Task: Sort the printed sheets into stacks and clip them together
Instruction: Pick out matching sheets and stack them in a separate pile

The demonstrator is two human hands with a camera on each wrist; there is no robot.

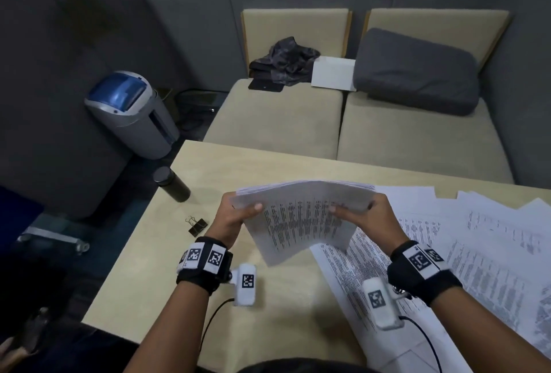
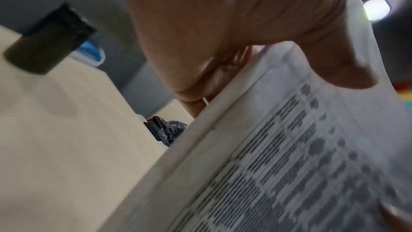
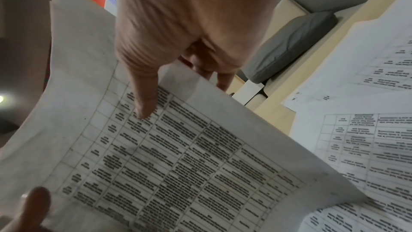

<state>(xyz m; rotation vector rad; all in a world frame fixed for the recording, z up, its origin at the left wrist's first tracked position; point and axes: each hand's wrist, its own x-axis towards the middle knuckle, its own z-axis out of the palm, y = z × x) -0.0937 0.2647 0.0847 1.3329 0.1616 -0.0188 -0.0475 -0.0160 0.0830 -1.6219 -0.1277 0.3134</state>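
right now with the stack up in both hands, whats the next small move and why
Probably tap the stack on the table to square it. The left hand and right hand hold it raised by its sides, its far edges look fanned, and the binder clip lies unused by the left hand.

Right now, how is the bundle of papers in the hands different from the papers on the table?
The held bundle of printed sheets is lifted, curved and squared together; the loose white printed sheets lie flat and fanned across the beige table. Left hand and right hand grip only the bundle. Both carry printed tables.
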